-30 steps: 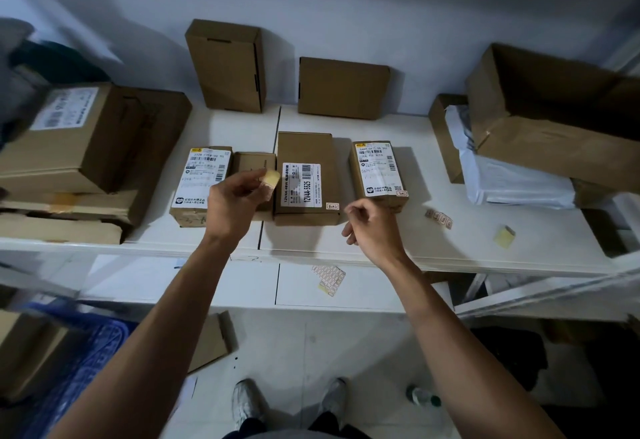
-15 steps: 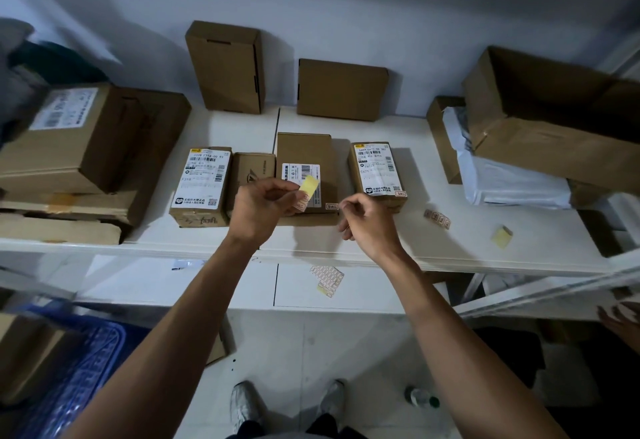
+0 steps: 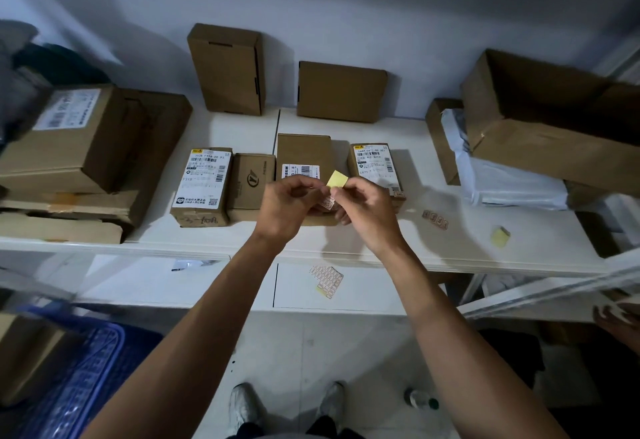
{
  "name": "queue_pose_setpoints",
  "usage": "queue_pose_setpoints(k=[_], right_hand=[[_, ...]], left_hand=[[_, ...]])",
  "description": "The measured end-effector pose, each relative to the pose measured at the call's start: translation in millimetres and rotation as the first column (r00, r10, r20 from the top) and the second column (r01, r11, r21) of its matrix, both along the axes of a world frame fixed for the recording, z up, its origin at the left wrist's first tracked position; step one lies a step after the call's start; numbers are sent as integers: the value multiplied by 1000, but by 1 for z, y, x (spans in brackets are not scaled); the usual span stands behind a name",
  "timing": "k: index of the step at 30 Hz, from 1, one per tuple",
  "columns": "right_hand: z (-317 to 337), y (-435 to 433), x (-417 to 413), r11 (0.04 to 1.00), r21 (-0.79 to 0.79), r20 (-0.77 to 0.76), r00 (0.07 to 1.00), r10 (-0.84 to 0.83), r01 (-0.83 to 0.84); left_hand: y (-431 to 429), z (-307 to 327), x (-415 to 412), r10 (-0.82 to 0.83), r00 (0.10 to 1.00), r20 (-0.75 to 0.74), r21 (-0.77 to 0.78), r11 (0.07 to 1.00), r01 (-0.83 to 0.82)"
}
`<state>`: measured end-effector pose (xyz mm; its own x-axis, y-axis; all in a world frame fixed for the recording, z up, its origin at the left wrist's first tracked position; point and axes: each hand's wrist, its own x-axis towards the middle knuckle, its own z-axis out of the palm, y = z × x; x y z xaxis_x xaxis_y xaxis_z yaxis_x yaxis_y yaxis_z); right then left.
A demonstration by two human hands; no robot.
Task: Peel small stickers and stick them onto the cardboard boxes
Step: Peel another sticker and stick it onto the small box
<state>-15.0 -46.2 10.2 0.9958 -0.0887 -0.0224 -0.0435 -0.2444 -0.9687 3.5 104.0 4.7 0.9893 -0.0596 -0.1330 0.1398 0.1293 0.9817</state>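
Observation:
My left hand (image 3: 287, 208) and my right hand (image 3: 367, 211) meet over the front of the white shelf (image 3: 363, 241), both pinching a small sticker sheet (image 3: 336, 180) with a yellow backing. Behind them lies a row of small cardboard boxes: a labelled box (image 3: 202, 182) on the left, a plain printed box (image 3: 251, 180), a taller box (image 3: 304, 153) with a barcode label, and a labelled box (image 3: 374, 165) on the right with a small sticker near its front corner. My hands hide the front of the middle box.
A loose strip of stickers (image 3: 435, 219) and a yellow backing scrap (image 3: 500, 236) lie on the shelf at the right. Another sticker sheet (image 3: 326, 281) rests on the lower shelf. Two boxes (image 3: 228, 68) stand against the wall. Larger cartons (image 3: 79, 147) are stacked left, an open carton (image 3: 554, 127) right.
My left hand carried the yellow-backed sheet rightward from the left boxes. My right hand rose from the middle box's front corner to meet it, and both now pinch the sheet.

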Motion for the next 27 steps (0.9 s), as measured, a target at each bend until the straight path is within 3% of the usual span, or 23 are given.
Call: queue_pose_setpoints(k=[5, 13, 16, 19, 27], right_hand=[[7, -3, 0, 998, 63, 13, 1000, -22, 21], [9, 0, -2, 995, 49, 29, 996, -85, 84], [9, 3, -5, 968, -155, 186, 968, -168, 197], [10, 6, -10, 914, -353, 326, 942, -82, 202], [11, 28, -21, 861, -479, 368, 930, 17, 173]], left_hand=[[-1, 6, -4, -77, 994, -73, -102, 992, 69], [4, 11, -8, -126, 987, -104, -107, 988, 115], [8, 16, -10, -141, 984, -110, -124, 984, 127], [13, 18, -13, -134, 984, -116, -158, 981, 115], [34, 20, -19, -137, 987, -87, -155, 980, 122]])
